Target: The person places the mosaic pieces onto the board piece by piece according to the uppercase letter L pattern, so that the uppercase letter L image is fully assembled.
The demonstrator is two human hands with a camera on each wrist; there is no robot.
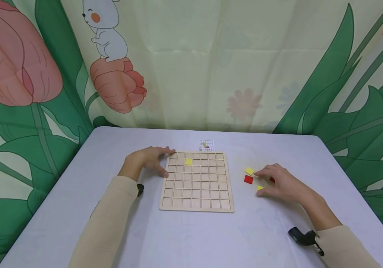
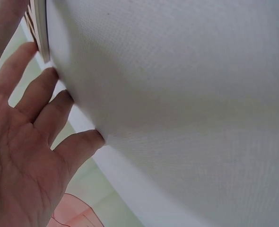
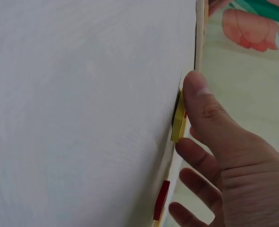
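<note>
A square-gridded wooden board lies on the table with one yellow tile in an upper cell. My left hand is at the board's upper left, index fingertip at the corner and thumb against the left edge. Right of the board are loose tiles: a yellow one, a red one, and another yellow tile at the thumb of my right hand. That hand's thumb and fingers are spread apart low over the tiles. A dark red tile shows partly under its fingers.
Just beyond the board's far edge is a small pattern card with a coloured grid. A white cloth covers the table. Behind it hangs a printed curtain with tulips and a white animal.
</note>
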